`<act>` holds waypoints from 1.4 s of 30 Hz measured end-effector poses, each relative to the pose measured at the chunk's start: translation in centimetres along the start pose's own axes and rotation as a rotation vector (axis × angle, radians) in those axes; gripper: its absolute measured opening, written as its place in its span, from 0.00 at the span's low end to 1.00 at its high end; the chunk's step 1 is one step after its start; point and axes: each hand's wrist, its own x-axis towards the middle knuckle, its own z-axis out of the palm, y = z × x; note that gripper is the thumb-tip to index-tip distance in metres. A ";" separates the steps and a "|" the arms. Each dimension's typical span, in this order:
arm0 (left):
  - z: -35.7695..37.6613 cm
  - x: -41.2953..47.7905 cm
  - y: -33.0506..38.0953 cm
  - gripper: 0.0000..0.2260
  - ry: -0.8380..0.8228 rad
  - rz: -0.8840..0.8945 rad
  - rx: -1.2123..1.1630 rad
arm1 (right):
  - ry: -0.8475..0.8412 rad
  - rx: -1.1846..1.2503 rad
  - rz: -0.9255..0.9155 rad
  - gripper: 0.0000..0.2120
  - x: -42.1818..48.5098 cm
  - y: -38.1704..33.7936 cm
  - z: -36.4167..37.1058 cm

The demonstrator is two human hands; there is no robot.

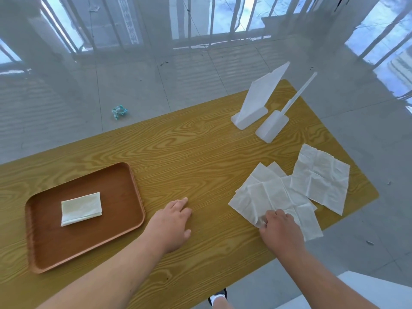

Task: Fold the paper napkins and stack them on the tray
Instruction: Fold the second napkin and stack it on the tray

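Pinched in the curled fingers (270, 216) of the right hand (282, 229) the near corner of a loose napkin (274, 195) by the table's (200, 152) right edge, with the left hand (172, 221) flat, relaxed and empty beside the tray (137, 188) bearing one folded napkin (81, 208); judged thin, limp, easily torn, best lifted by a corner.

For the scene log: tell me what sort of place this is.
Likely a sparse indoor room: a grey tiled floor, barred windows, and a lone wood-grain table holding napkins.
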 end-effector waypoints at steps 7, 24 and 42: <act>-1.2 -0.7 -0.2 0.23 0.062 0.089 -0.010 | 0.129 -0.001 -0.074 0.10 -0.3 -1.7 -1.6; -0.8 -2.1 -1.5 0.26 0.209 0.108 0.000 | 0.050 0.132 -0.827 0.08 -1.8 -13.5 -0.8; -5.1 -0.6 -0.5 0.05 0.575 0.015 -0.091 | 0.096 0.241 -0.610 0.25 -3.2 -10.9 -0.5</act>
